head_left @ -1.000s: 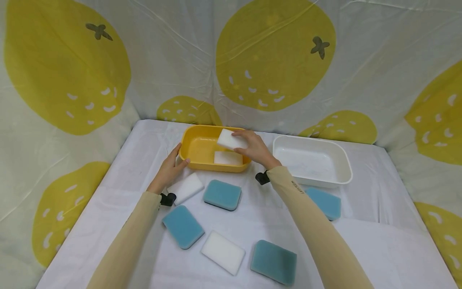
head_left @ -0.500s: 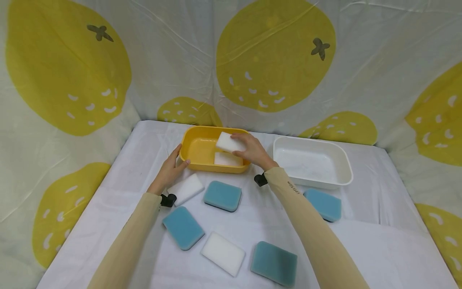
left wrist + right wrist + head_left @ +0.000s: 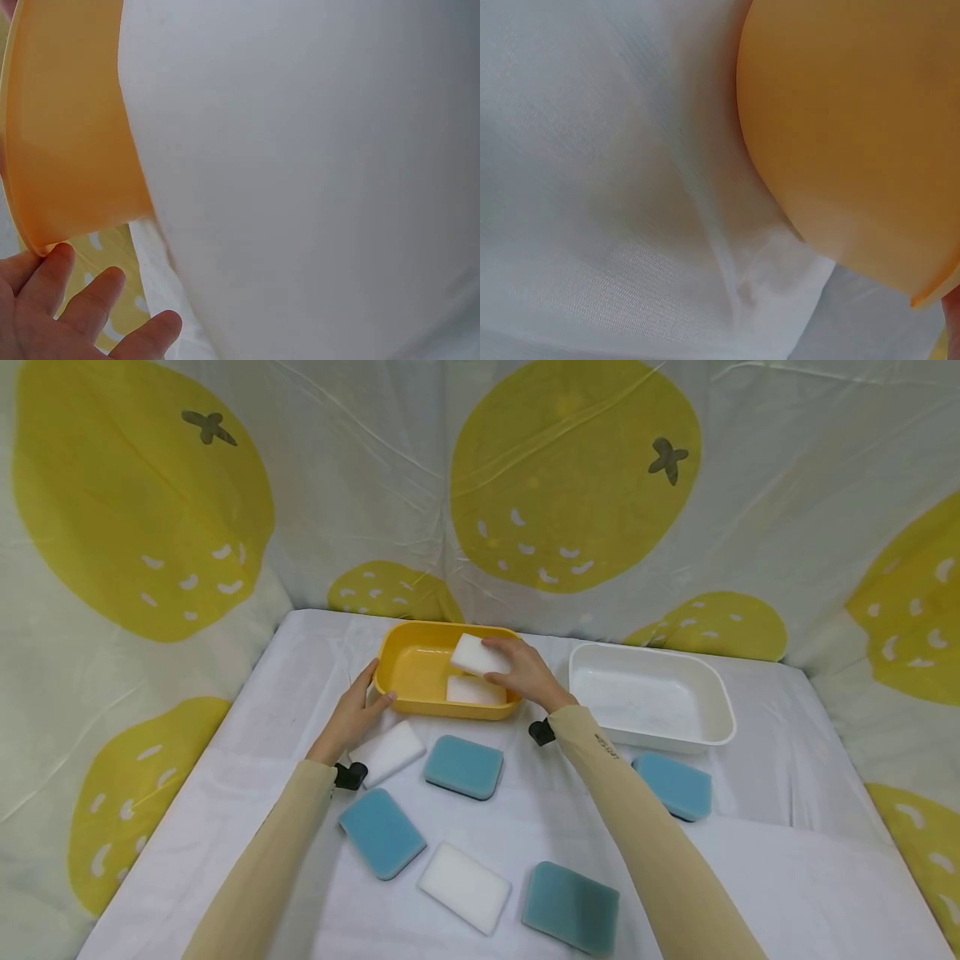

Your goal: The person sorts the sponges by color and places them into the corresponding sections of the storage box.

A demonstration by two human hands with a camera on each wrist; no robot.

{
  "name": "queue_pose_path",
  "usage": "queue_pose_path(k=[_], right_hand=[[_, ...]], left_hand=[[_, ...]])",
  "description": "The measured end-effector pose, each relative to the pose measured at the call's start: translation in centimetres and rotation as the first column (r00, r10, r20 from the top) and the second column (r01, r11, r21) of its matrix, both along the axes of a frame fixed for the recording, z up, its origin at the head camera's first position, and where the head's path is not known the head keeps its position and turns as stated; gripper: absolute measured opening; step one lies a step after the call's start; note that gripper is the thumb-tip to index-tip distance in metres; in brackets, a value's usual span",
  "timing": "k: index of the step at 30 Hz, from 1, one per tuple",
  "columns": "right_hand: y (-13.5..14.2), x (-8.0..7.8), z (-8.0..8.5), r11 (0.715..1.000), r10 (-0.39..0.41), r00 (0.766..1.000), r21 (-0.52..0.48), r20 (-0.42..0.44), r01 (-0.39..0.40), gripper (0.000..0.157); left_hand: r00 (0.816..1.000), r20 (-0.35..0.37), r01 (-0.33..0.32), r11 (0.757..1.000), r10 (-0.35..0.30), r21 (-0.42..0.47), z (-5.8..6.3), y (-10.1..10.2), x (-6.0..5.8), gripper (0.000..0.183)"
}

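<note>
Head view: near the worktop's [image 3: 765,735] far edge, the right hand [image 3: 528,672] pinches a tilted white sponge [image 3: 474,654] at the right end of a smooth, rounded yellow tub [image 3: 414,670] containing a second sponge [image 3: 476,690], while the left hand [image 3: 352,710], unclenched, touches the rim.

A plain yellow tub [image 3: 416,672] is marking the clock's centre, with two white sponges [image 3: 477,655] standing out against it. At three o'clock, a second tub [image 3: 645,693] is appearing plain white. Four dark-edged sponges [image 3: 463,767] are showing blue to teal at four, five, six and seven; two more white ones [image 3: 465,887] are showing at six and seven. Beige sleeves [image 3: 262,860] are filling eight and four. Around twelve, a white curtain [image 3: 360,485] is displaying yellow lemons [image 3: 573,477] with white flecks and grey-brown stems.
</note>
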State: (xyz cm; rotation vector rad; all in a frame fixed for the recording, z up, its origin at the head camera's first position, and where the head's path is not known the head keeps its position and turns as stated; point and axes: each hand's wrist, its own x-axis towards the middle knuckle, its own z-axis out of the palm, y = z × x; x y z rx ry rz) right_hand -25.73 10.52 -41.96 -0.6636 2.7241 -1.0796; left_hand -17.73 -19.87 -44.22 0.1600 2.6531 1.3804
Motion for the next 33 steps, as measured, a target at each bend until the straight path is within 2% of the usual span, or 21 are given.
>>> queue_pose_path(k=[9, 22, 33], right_hand=[[-0.2, -0.3, 0.0, 1.000, 0.002, 1.000, 0.030, 0.004, -0.002, 0.059], [-0.3, -0.8, -1.1, 0.998, 0.021, 0.999, 0.065, -0.050, -0.018, 0.057], [-0.4, -0.4, -0.9, 0.999, -0.008, 1.000, 0.047, -0.021, 0.009, 0.057]], left_hand=[[1.000, -0.007, -0.006, 1.000, 0.007, 0.002, 0.1, 0.0, 0.2, 0.076], [1.000, -0.017, -0.002, 1.000, 0.001, -0.004, 0.1, 0.0, 0.1, 0.075], [1.000, -0.005, 0.005, 1.000, -0.005, 0.009, 0.0, -0.1, 0.2, 0.076]])
